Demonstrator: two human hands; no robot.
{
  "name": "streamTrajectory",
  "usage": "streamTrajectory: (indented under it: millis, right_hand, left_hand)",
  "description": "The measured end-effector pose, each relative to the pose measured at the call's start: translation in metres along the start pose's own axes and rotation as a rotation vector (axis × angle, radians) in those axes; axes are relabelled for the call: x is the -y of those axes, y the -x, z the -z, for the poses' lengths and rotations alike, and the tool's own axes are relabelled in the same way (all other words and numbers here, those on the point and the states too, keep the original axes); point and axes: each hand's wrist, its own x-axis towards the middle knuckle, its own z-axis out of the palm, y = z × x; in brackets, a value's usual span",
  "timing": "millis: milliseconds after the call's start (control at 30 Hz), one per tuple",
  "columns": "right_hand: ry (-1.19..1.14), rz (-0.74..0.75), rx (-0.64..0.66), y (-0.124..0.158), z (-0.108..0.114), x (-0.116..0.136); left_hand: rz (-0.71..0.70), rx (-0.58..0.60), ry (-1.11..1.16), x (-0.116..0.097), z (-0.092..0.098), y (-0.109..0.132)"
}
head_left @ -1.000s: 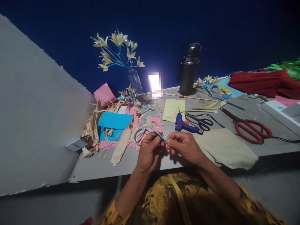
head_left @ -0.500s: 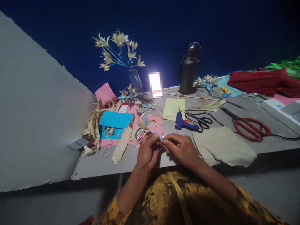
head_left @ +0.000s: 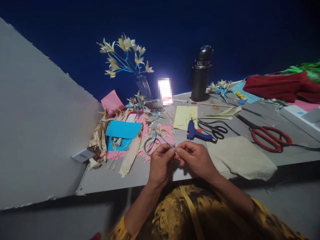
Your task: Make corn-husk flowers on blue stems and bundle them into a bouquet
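Bright object (head_left: pixel 165 90) beside the vase is blurred.

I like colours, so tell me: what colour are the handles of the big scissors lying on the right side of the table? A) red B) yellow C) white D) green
A: the big scissors have red loop handles, lying on the grey table beyond the right hand.

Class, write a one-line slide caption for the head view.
Both hands, left hand and right hand, pinch a blue-stemmed husk flower above the cluttered table.
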Motion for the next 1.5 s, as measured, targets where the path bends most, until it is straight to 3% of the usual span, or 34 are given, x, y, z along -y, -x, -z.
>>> streamTrajectory:
  millis: [400, 600, 667, 767, 867, 967, 1200, 1367, 1500]
  right_hand:
    - [0.033, -0.055, -0.002, 0.0, 0.003, -0.004]
    - [0.138, 0.03, 0.065, -0.007, 0.017, -0.001]
    - [0.343, 0.1, -0.028, -0.013, 0.027, -0.004]
    - [0.893, 0.196, -0.134, -0.025, 0.048, -0.015]
    - [1.311, 0.183, -0.044, -0.036, 0.065, -0.023]
    - [1.465, 0.142, 0.047, -0.045, 0.074, -0.026]
    - [1.489, 0.08, 0.058, -0.057, 0.082, -0.027]
    - [1.423, 0.104, 0.057, -0.061, 0.086, -0.032]
    - [1.231, 0.153, 0.012, -0.06, 0.1, -0.031]
  left_hand:
    - [-0.02, -0.029, -0.09, -0.005, 0.005, -0.005]
    - [0.082, 0.03, -0.077, -0.015, 0.008, -0.007]
    - [0.122, 0.024, -0.089, -0.018, 0.011, -0.01]
    - [0.161, 0.026, -0.086, -0.02, 0.015, -0.015]
    - [0.156, -0.003, -0.083, -0.025, 0.018, -0.024]
    - [0.158, 0.024, -0.075, -0.033, 0.018, -0.036]
    - [0.254, 0.211, -0.097, -0.041, -0.004, -0.088]
    - [0.228, 0.176, -0.223, -0.032, -0.012, -0.135]
    - [0.196, 0.141, -0.25, -0.019, -0.008, -0.146]
